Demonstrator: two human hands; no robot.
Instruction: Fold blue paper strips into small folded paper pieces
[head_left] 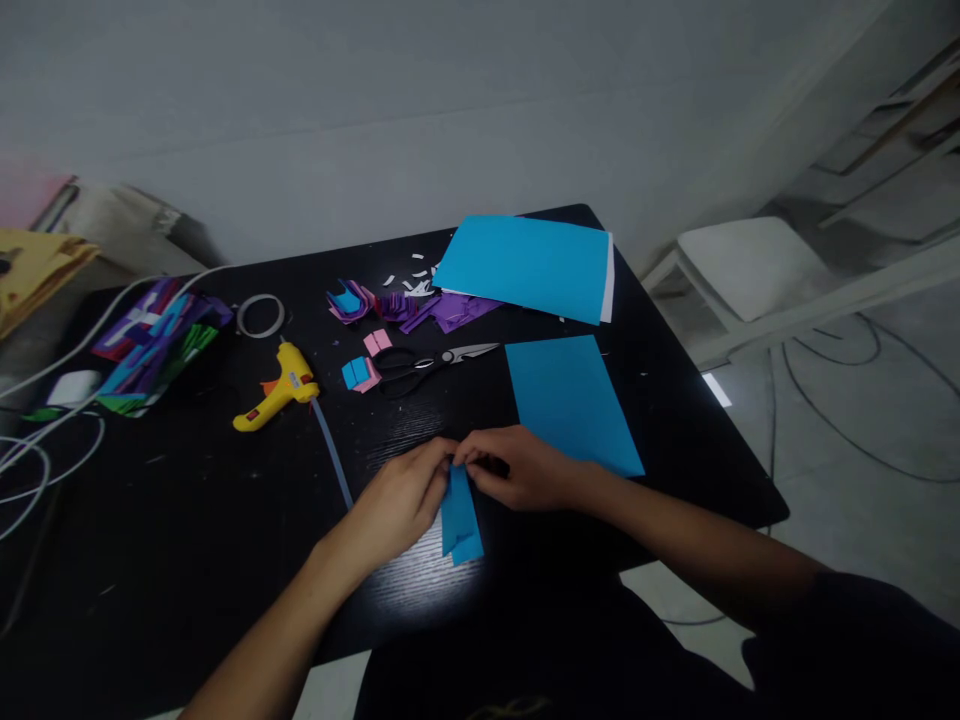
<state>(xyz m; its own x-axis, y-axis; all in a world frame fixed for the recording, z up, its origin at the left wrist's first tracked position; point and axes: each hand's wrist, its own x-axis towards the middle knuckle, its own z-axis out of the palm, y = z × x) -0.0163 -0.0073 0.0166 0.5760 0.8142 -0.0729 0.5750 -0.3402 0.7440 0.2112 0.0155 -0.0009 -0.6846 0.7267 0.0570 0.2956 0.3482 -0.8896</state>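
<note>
A narrow folded strip of blue paper (461,515) lies near the front of the black table, its lower end pointing toward me. At its far end my left hand (409,492) and my right hand (510,465) meet, both with fingers pinched on the paper. The fingertips hide that end of the strip. Beside my right hand lies a flat blue sheet (574,400). Beyond my hands rest scissors with black handles (435,362), blades pointing right. Small folded pink and blue paper pieces (360,374) sit by the handles.
On the left lies a yellow glue gun (289,385) with a clear glue stick trailing from it. Behind are a stack of blue sheets (525,265), purple paper (461,312) and white scraps. Colored paper strips (161,340) and white cables fill the left edge. A white chair (750,265) stands right.
</note>
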